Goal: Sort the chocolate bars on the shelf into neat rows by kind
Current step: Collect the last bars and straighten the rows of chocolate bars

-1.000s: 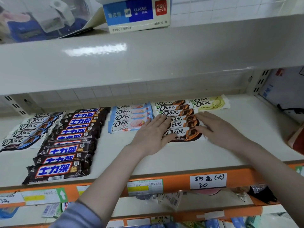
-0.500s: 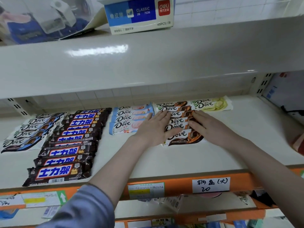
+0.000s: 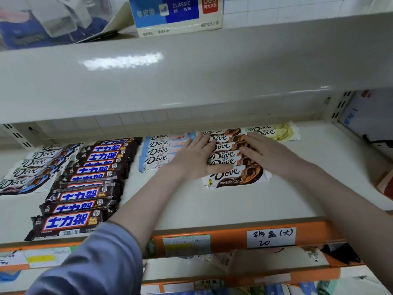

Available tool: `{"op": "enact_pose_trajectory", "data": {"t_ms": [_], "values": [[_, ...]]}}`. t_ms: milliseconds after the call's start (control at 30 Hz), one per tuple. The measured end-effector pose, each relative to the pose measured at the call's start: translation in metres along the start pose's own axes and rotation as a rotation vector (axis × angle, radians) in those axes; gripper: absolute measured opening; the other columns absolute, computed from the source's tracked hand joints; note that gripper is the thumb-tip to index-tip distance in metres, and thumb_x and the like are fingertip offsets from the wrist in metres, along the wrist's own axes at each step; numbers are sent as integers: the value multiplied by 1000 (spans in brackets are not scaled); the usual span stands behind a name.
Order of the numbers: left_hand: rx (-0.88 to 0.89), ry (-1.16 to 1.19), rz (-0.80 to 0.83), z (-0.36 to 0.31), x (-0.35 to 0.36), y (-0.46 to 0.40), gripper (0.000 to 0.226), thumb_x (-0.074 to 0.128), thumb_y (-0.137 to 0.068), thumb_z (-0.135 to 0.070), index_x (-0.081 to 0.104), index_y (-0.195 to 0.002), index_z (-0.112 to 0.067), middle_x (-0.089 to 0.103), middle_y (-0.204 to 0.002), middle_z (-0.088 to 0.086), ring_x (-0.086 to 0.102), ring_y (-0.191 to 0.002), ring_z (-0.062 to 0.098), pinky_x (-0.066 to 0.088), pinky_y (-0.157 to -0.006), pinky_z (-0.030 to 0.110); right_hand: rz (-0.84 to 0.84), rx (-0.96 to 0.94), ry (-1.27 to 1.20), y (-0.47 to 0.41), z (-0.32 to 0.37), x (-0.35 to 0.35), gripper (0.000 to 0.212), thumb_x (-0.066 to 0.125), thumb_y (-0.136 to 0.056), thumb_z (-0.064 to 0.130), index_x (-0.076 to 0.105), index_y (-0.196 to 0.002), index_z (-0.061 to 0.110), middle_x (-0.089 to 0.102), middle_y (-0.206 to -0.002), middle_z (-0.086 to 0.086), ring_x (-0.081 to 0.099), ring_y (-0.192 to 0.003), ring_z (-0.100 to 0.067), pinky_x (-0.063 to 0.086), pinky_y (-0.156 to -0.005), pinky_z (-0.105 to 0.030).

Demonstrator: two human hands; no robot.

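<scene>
Together, the left hand (image 3: 194,159) and right hand (image 3: 269,154) lay flat with straight fingers, pressing both ends of the brown Dove bars (image 3: 228,155) row on the white shelf (image 3: 212,205).

A pale upper shelf board (image 3: 191,77) spans the view, glossy with a bright light reflection (image 3: 123,60). Behind it runs a white tiled wall (image 3: 297,5). Slotted metal uprights (image 3: 340,105) stand at the sides, and an orange front rail (image 3: 314,231) carries paper labels.
</scene>
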State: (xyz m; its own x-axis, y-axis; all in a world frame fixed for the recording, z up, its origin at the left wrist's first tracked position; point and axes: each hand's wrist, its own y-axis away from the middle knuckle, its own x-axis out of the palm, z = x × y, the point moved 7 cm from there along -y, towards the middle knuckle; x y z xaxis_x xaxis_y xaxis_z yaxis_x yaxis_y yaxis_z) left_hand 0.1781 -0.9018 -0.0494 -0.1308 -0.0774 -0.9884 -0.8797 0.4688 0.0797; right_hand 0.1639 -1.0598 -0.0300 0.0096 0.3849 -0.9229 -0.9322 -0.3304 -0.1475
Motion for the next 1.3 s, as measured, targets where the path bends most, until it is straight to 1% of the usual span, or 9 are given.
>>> {"op": "enact_pose_trajectory", "data": {"t_ms": [133, 367, 467, 567, 733, 833, 900, 1033, 1300], "values": [[-11, -30, 111, 4, -1, -9, 105, 36, -74, -80, 2, -151, -17, -5, -159, 7, -10, -146, 18, -9, -117, 45, 77, 3, 15, -13, -3, 4, 42, 32, -97, 36, 49, -125, 9, 51, -125, -9, 39, -123, -23, 33, -100, -36], [-1, -90, 41, 3, -4, -9, 100, 35, -75, -80, 18, -148, -14, 22, -154, 5, 13, -144, 21, -3, -117, 48, 69, 40, -53, -17, -4, 11, 42, 31, -97, 38, 55, -119, 11, 56, -118, -8, 36, -127, -23, 33, -95, -34], [-12, -72, 28, 1, -6, -6, 99, 37, -76, -78, 18, -149, -13, 19, -156, 7, 7, -145, 21, -2, -117, 48, 58, 44, -40, -18, -3, 13, 41, 32, -97, 38, 56, -112, 9, 56, -114, -10, 36, -127, -25, 33, -99, -37], [-16, -63, -40, -2, -8, 0, 98, 38, -78, -75, 14, -149, -12, 12, -159, 7, 1, -146, 22, -1, -118, 46, 4, 23, -27, -13, -1, 10, 37, 34, -97, 35, 55, -109, 7, 54, -107, -8, 44, -115, -25, 35, -89, -34], [38, 59, -80, -1, -14, 13, 91, 47, -80, -68, 22, -148, -13, 18, -157, 7, 9, -145, 22, 2, -116, 40, -32, 32, -5, -5, -14, -3, 43, 36, -97, 32, 46, -131, 8, 47, -136, -13, 40, -125, -25, 30, -95, -28], [48, 116, -78, 8, -24, 7, 68, 46, -89, -55, 43, -137, -7, 42, -145, 13, 33, -135, 26, 22, -112, 38, -31, 63, 16, -17, -21, -9, 42, 39, -97, 29, 44, -134, 12, 47, -139, -11, 41, -127, -25, 32, -97, -31], [51, 137, -83, 14, -27, -2, 46, 41, -97, -40, 57, -120, -3, 57, -125, 17, 48, -118, 27, 34, -102, 38, -30, 68, 21, -26, -23, -13, 38, 40, -97, 27, 49, -131, 12, 52, -135, -11, 47, -122, -26, 34, -91, -28], [-45, 53, -100, 29, -29, -22, 33, 43, -97, -24, 58, -123, -10, 59, -126, 13, 50, -116, 29, 42, -94, 36, 37, 112, 65, -46, -29, -14, 31, 40, -96, 25, 57, -116, 8, 62, -113, -16, 58, -99, -31, 43, -81, -34], [-178, 72, -136, 40, -34, -46, 26, 51, -92, -26, 63, -114, -18, 64, -118, 5, 52, -112, 26, 45, -95, 36, 3, 145, 89, -67, -30, -8, 16, 55, -88, 14, 65, -97, 5, 64, -100, -12, 51, -80, -17, 36, -61, -24]]}}
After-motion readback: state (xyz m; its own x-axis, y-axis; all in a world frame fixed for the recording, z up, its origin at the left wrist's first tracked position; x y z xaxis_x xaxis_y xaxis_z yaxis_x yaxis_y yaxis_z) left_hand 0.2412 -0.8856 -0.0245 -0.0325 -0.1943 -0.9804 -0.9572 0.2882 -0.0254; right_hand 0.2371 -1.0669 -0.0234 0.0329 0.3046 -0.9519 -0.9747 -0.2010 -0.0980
